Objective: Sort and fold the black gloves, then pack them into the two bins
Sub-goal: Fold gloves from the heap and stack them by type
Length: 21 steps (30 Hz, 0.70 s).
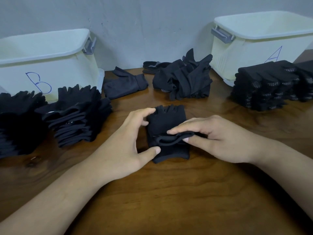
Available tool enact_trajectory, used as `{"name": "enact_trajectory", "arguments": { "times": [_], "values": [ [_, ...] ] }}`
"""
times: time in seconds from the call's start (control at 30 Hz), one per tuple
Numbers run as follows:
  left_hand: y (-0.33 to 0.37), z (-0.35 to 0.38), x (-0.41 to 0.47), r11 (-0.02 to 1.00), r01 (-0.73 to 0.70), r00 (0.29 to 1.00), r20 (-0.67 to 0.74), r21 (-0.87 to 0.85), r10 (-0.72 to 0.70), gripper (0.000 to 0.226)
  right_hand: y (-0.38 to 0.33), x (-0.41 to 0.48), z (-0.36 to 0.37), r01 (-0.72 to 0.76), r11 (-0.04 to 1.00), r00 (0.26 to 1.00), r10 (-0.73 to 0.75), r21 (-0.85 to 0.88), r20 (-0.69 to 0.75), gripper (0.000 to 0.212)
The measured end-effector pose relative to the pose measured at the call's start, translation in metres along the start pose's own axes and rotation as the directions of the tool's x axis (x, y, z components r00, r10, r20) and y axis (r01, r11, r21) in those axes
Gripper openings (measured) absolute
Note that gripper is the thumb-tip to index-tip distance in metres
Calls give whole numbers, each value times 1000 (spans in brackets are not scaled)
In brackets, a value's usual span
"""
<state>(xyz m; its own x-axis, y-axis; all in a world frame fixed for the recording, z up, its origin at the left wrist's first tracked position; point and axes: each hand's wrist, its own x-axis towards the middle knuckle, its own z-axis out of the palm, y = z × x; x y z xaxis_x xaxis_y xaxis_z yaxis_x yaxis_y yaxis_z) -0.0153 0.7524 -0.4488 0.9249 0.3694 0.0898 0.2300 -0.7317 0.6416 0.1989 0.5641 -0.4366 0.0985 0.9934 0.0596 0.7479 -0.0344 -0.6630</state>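
Observation:
A black glove lies folded on the wooden table in front of me. My left hand grips its left side, thumb on the lower edge and fingertips at the upper left corner. My right hand pinches the glove's cuff fold between thumb and fingers. An unsorted heap of black gloves lies behind, with a single glove to its left. Stacks of folded plain gloves sit at the left before bin B. A stack of dotted gloves stands before bin A.
The table is dark wood, and a grey wall stands right behind the bins. Another glove pile reaches the left frame edge. More dotted gloves sit at the far right edge.

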Motion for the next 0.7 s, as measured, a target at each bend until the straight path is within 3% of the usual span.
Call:
{"name": "enact_trajectory", "arguments": {
  "times": [0.17,0.43,0.57,0.7],
  "values": [
    [3,0,0,1000,9,1000,-18,26,-9,93,-6,-2,3,45,998,994,-49,-45,-99,37],
    [5,1,0,997,-4,1000,-7,76,4,83,-7,2,7,143,979,989,-148,-145,-23,41],
    [3,-17,-1,996,26,993,115,80,-35,64,-4,4,8,141,974,990,-136,-178,41,41],
    [19,-28,12,997,59,992,-105,-50,-64,38,-1,3,6,128,972,990,-115,-198,76,42]
  ]
}}
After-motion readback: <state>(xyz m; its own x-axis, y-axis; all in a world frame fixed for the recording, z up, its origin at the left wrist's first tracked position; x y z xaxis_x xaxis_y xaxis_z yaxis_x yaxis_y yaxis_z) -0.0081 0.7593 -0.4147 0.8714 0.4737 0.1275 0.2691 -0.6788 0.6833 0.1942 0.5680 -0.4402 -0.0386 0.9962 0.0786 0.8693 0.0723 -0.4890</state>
